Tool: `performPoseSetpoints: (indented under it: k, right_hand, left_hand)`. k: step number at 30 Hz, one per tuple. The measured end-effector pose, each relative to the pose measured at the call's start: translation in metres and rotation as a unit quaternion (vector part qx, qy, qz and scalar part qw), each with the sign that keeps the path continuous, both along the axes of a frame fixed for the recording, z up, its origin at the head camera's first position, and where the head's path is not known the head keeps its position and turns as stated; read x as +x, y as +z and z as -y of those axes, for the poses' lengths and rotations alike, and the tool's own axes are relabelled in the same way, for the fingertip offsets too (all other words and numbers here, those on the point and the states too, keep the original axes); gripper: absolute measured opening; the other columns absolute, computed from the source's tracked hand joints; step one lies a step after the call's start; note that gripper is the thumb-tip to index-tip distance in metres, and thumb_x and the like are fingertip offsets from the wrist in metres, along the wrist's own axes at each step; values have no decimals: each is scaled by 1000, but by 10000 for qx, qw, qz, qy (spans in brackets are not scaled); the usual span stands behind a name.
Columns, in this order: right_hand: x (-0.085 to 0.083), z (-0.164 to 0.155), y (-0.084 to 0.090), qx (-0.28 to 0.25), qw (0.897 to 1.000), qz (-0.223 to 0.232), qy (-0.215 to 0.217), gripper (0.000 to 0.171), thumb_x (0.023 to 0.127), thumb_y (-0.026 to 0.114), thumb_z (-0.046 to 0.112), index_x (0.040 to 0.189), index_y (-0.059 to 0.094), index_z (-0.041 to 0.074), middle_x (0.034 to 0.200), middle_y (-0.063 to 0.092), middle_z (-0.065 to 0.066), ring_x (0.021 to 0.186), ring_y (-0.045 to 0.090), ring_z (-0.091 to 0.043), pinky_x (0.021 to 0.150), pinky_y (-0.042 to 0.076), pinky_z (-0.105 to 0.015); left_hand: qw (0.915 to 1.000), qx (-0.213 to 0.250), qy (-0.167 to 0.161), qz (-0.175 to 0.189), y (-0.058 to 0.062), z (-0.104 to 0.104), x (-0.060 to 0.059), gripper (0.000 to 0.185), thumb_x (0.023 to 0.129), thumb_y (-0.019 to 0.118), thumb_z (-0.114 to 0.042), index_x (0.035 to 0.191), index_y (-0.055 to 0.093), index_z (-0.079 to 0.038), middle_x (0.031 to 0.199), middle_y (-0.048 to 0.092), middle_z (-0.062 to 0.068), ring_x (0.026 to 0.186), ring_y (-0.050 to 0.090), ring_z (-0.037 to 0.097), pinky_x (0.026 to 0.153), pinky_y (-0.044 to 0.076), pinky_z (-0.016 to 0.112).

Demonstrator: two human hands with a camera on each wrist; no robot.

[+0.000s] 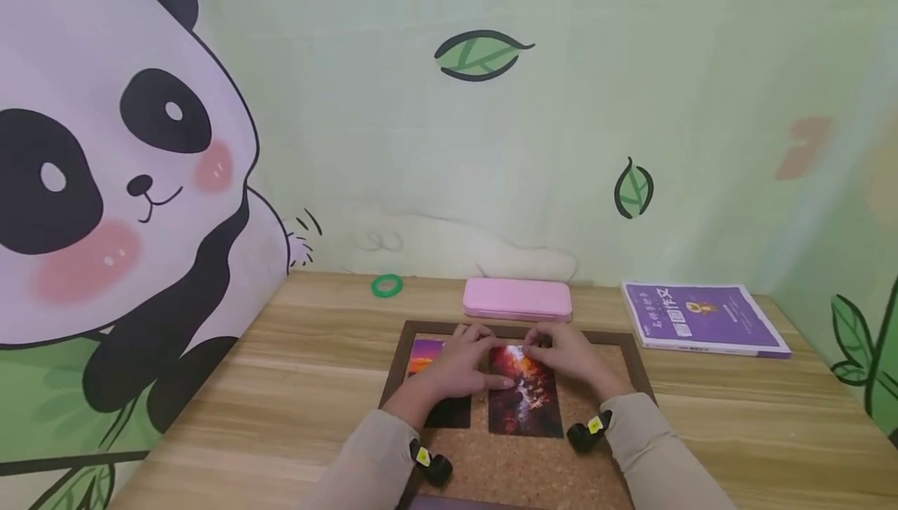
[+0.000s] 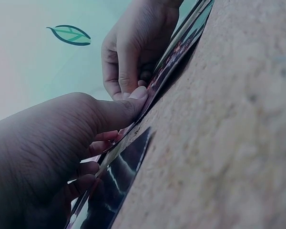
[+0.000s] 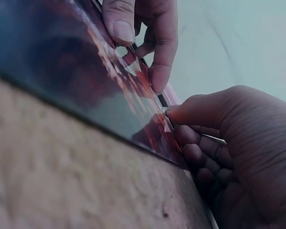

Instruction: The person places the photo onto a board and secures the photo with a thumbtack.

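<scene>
A dark red and orange photo [image 1: 526, 409] lies upright on a brown-framed cork board [image 1: 484, 459]. My left hand [image 1: 456, 366] rests over its upper left, the thumb pressing on the photo and the other fingers reaching to the top frame. At the photo's top edge, my right hand [image 1: 568, 354] pinches a small clear pushpin [image 3: 164, 110] between thumb and forefinger; its point is hidden. In the left wrist view, the lower edge of the photo [image 2: 176, 59] stands a little off the cork. Partly under my left hand is a sunset photo [image 1: 449, 414].
Behind the board lie a pink pencil case [image 1: 517, 298] and a green ring of tape [image 1: 387, 285]. A purple book [image 1: 705, 319] lies at the right on the wooden table [image 1: 281, 393]. The wall with a painted panda [image 1: 210, 253] closes off the back and left.
</scene>
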State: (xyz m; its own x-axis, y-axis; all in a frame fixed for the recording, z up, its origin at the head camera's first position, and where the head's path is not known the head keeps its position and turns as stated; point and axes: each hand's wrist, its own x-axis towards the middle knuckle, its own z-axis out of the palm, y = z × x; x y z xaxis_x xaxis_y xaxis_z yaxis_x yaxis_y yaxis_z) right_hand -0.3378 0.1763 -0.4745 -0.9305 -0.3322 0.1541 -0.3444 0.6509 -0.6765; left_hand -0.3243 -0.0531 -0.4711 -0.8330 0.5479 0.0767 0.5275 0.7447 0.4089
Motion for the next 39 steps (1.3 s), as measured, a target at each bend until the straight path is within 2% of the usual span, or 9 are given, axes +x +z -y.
performPoseSetpoints:
  k: [11, 23, 29, 39]
  right_hand:
    - [0, 6, 0, 57, 9997, 223, -74, 9, 87, 70, 23, 90, 68, 15, 81, 63, 0, 74, 55, -13, 67, 46, -29]
    - [-1, 9, 0, 202, 9992, 313, -155, 8, 88, 69, 25, 90, 68, 17, 82, 63, 0, 74, 55, -14, 65, 45, -29]
    - [1, 9, 0, 196, 9995, 206, -95, 7, 89, 68, 23, 91, 67, 16, 81, 62, 0, 73, 54, -14, 64, 45, -29]
    - [1, 3, 0, 90, 9998, -84, -148, 10, 88, 69, 22, 90, 68, 12, 83, 64, -2, 75, 56, -14, 67, 46, -28]
  left_hand:
    - [9999, -29, -51, -134, -5, 3, -2, 69, 79, 66, -64, 135, 56, -24, 133, 46, -3, 124, 37, 20, 103, 39, 45]
    - [10000, -2, -35, -35, -3, 5, -2, 68, 80, 66, -62, 136, 55, -24, 133, 45, -3, 122, 36, 19, 102, 38, 44]
    - [10000, -23, -35, -54, -5, 5, -2, 69, 80, 65, -64, 136, 55, -26, 134, 45, -3, 123, 36, 19, 102, 38, 44]
    - [10000, -76, -35, -27, -2, 1, -1, 67, 81, 66, -62, 136, 54, -25, 135, 46, -2, 126, 36, 21, 105, 37, 46]
